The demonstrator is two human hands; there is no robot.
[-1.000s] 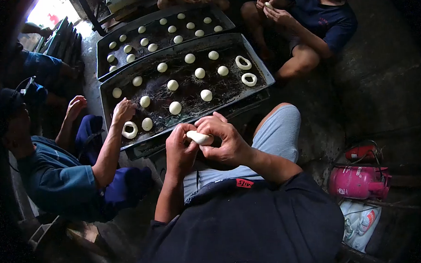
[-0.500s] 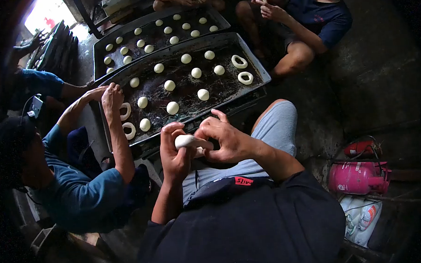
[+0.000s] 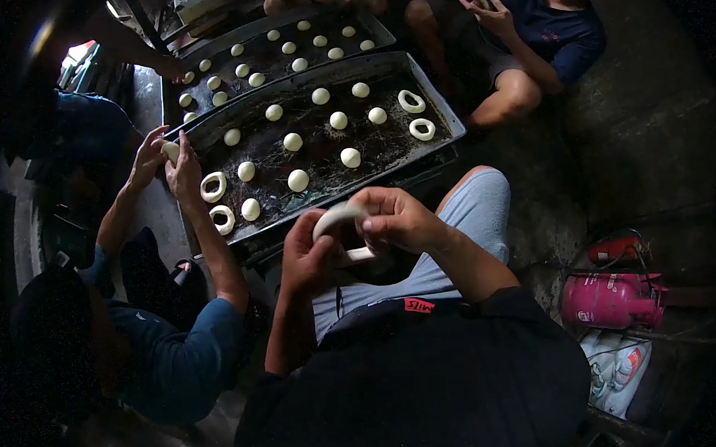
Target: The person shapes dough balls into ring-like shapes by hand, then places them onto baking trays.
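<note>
your left hand and right hand are both closed on the dough loop, held over your lap beside the near edge of the tray. its hole has just opened wider, so it looks closer to the rings among the balls. at your left, a co-worker's hands have moved from the tray's end and now hold dough.

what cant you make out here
- Head view: parts of the dough ring, covered by the fingers of the left hand and right hand.
- Head view: the head of the co-worker in navy, cut off by the top edge.
- Head view: small print on the pink cylinder, too small to read.
</note>
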